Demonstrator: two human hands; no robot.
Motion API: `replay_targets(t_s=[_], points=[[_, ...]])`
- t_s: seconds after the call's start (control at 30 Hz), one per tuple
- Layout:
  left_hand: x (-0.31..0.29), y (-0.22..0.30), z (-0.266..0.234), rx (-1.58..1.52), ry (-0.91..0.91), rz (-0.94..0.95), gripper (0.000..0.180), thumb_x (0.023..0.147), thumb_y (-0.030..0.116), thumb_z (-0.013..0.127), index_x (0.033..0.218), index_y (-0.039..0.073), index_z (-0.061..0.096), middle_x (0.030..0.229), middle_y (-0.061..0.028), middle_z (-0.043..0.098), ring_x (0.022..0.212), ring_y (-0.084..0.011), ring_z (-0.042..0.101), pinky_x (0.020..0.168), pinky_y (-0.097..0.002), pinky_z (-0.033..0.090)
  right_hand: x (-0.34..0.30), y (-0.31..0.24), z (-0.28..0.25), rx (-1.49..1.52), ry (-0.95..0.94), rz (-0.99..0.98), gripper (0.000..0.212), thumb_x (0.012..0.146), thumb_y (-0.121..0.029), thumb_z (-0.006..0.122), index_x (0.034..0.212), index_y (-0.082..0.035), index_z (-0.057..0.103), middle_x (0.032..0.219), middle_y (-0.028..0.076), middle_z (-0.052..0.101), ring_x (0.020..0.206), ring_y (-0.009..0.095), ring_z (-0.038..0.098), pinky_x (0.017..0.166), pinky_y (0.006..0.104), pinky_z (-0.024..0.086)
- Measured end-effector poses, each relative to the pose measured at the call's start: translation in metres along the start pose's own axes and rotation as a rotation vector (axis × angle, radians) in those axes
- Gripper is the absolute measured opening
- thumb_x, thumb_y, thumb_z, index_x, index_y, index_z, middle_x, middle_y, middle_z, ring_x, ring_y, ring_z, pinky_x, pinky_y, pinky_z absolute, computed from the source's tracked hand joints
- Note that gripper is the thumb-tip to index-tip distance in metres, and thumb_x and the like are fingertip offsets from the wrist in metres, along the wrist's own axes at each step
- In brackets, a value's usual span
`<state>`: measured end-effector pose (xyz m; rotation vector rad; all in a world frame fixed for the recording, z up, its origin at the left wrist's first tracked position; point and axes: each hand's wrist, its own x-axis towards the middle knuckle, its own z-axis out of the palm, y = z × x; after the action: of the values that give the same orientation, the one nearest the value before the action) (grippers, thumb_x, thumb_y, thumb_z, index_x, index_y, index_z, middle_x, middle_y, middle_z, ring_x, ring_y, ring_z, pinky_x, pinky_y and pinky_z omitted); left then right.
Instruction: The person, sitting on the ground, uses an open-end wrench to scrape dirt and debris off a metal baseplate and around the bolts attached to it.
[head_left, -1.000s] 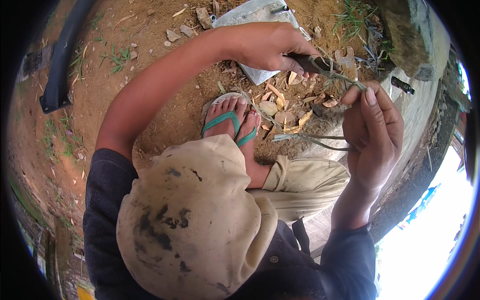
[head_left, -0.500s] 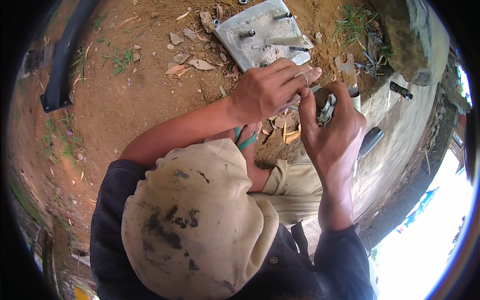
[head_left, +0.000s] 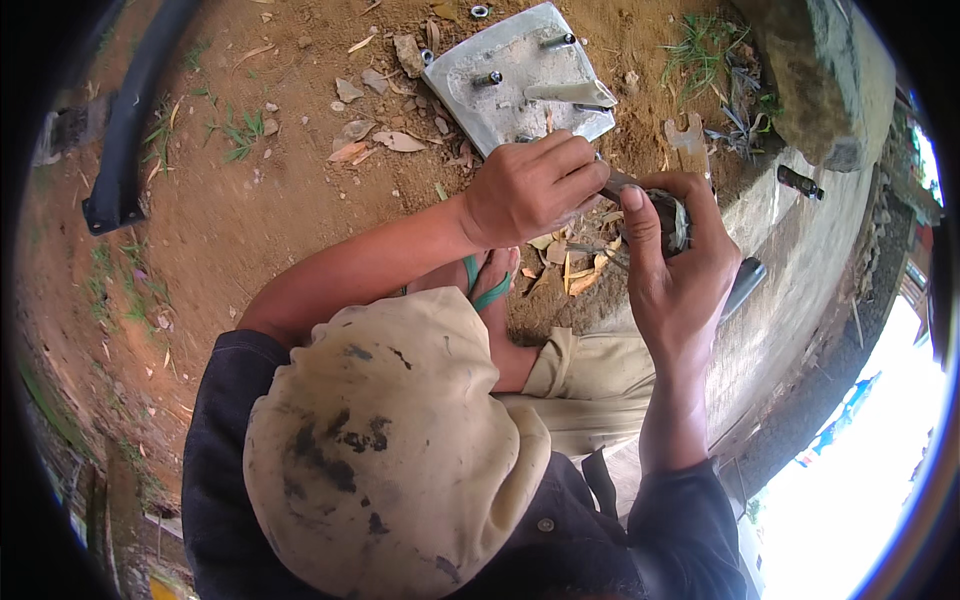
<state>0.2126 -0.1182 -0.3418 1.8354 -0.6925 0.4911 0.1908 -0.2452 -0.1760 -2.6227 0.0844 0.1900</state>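
Observation:
My left hand (head_left: 535, 190) is closed, its fingertips pinching the end of a flat dark brown strip (head_left: 618, 184). The strip runs across to my right hand (head_left: 680, 245), which is curled round a rounded bundle with crumpled grey-white material (head_left: 672, 222). My right thumb presses beside the strip. What the bundle is cannot be made out, as my fingers cover much of it. Just beyond my left hand lies a grey metal plate (head_left: 465, 75) with several upright dark studs and a pale pointed tube (head_left: 560, 93) on it.
A pale flat piece with a notched end (head_left: 690, 145) lies beyond my right hand. Beside that wrist is a dark cylindrical object (head_left: 742, 288). A short black fitting (head_left: 800, 183) rests on the concrete slab (head_left: 790, 250). Far left is a black tube (head_left: 125, 150); a nut (head_left: 480, 12) sits beyond the plate.
My left fingers have curled inward, and the brown strip now shows between the two hands. My right hand has shifted slightly right and turned, showing more of the bundle.

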Motion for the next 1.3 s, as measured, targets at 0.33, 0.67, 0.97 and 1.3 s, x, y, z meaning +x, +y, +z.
replay_targets(t_s=[0.33, 0.67, 0.97, 1.3], points=[[0.003, 0.013, -0.008, -0.18, -0.107, -0.452, 0.066, 0.079, 0.019, 0.088, 0.139, 0.01, 0.06, 0.078, -0.006, 0.066, 0.064, -0.0216, 0.064, 0.059, -0.0348, 0.053, 0.028, 0.004, -0.001, -0.143, 0.026, -0.31, 0.049, 0.084, 0.013, 0.061, 0.126, -0.012, 0.066, 0.105, 0.015, 0.069, 0.091, 0.036, 0.071, 0.072, 0.0435, 0.055], [0.103, -0.052, -0.053, -0.578, -0.969, -0.223, 0.036, 0.075, 0.017, 0.086, 0.105, 0.001, 0.076, 0.064, -0.0069, 0.063, 0.061, -0.0167, 0.06, 0.061, -0.0373, 0.046, 0.04, 0.004, -0.013, -0.09, -0.161, -0.418, 0.046, 0.074, 0.015, 0.062, 0.111, -0.009, 0.075, 0.103, 0.011, 0.074, 0.093, 0.03, 0.075, 0.077, 0.0388, 0.06], [0.158, -0.053, -0.046, -0.685, -1.478, -0.091, 0.03, 0.075, 0.006, 0.081, 0.102, -0.001, 0.071, 0.079, -0.0095, 0.069, 0.076, -0.0201, 0.064, 0.07, -0.0381, 0.05, 0.05, 0.004, -0.018, 0.075, -0.31, -0.515, 0.043, 0.069, 0.017, 0.064, 0.105, -0.003, 0.075, 0.102, 0.012, 0.073, 0.096, 0.03, 0.073, 0.078, 0.0365, 0.059], [0.115, -0.022, -0.048, -0.163, -0.973, 0.021, 0.034, 0.069, 0.03, 0.088, 0.084, 0.003, 0.073, 0.072, -0.0157, 0.07, 0.073, -0.0381, 0.07, 0.061, -0.0492, 0.052, 0.018, -0.021, 0.001, -0.2, 0.042, -0.019, 0.037, 0.077, -0.02, 0.092, 0.098, -0.004, 0.066, 0.094, 0.009, 0.068, 0.075, 0.02, 0.065, 0.063, 0.0334, 0.05]])
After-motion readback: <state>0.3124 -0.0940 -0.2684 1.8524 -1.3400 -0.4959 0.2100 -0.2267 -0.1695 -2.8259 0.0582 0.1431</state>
